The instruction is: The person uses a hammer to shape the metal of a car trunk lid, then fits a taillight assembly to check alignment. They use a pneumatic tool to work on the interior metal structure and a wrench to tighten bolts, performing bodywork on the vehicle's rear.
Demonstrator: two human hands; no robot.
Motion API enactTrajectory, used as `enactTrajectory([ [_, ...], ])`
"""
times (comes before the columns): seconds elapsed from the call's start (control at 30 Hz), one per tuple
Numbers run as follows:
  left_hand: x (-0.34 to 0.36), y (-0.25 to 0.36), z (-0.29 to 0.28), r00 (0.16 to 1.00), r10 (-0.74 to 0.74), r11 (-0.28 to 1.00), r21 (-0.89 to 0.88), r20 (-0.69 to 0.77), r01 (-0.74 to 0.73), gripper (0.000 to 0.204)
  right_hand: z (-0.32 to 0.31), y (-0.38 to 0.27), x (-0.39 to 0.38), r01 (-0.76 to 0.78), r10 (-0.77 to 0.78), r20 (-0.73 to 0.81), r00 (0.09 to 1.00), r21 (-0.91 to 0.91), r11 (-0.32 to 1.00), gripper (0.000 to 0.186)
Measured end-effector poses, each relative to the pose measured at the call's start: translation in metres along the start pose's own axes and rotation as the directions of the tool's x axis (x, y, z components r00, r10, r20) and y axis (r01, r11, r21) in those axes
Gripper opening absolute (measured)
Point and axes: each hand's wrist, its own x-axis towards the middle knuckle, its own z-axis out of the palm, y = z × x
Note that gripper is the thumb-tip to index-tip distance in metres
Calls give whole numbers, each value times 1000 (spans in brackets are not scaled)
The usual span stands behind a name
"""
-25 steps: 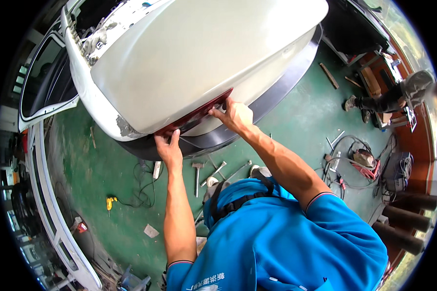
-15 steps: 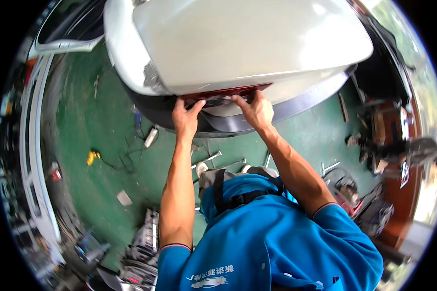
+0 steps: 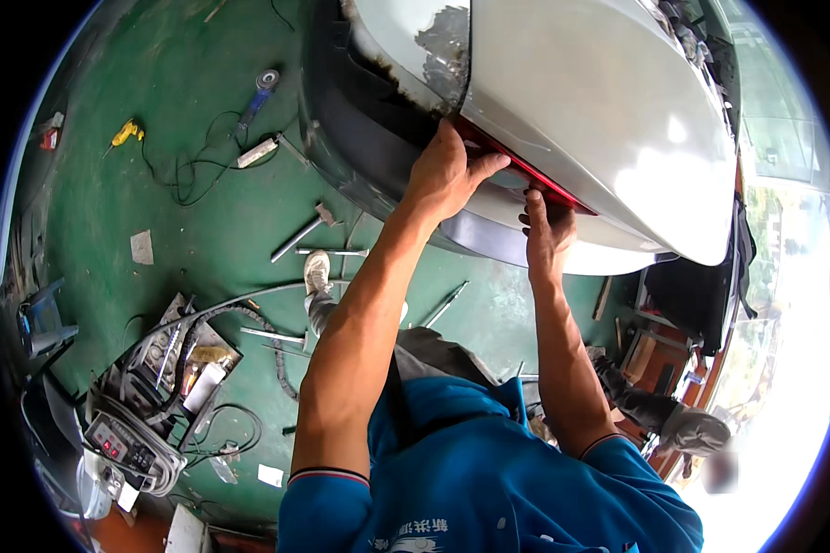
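Note:
A long red tail light (image 3: 549, 184) lies along the lower edge of a pale car's trunk lid (image 3: 581, 101). My left hand (image 3: 447, 175) grips its left end, thumb stretched along its near face and fingers at the body seam. At its right end, my right hand (image 3: 549, 235) has curled fingers, with the thumb pointing up beside it; the fingertips are partly hidden. Below the light is the dark bumper (image 3: 378, 157). Bare, scraped metal (image 3: 444, 55) shows on the body panel left of the trunk lid.
On the green floor (image 3: 203, 313) lie a hammer (image 3: 304, 230), a blue angle grinder (image 3: 260, 92), a yellow drill (image 3: 125, 132), and a white power strip (image 3: 256, 153) with cables. A toolbox and a machine with a panel (image 3: 120, 442) stand lower left. Another person (image 3: 650, 405) is at the right.
My view has turned, so the car now slants down to the right and the floor tools show more. Both hands remain at the red tail light, with the right hand now lower than the left.

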Motion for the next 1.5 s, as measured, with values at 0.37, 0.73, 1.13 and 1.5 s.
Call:
enactTrajectory([
  [0.37,20,13,-5,994,28,987,-159,102,-12,71,-2,24,11,10,-5,-93,996,55,998,49],
  [0.73,35,-7,12,951,225,946,-283,213,-161,39,-2,26,10,33,-19,-208,978,67,997,54],
  [1.13,37,-43,15,949,301,915,-306,90,-262,46,16,38,12,115,-81,-276,958,109,987,37],
  [1.5,30,-50,29,926,376,878,-306,-37,-369,54,13,56,18,185,-168,-343,924,15,983,51],
])
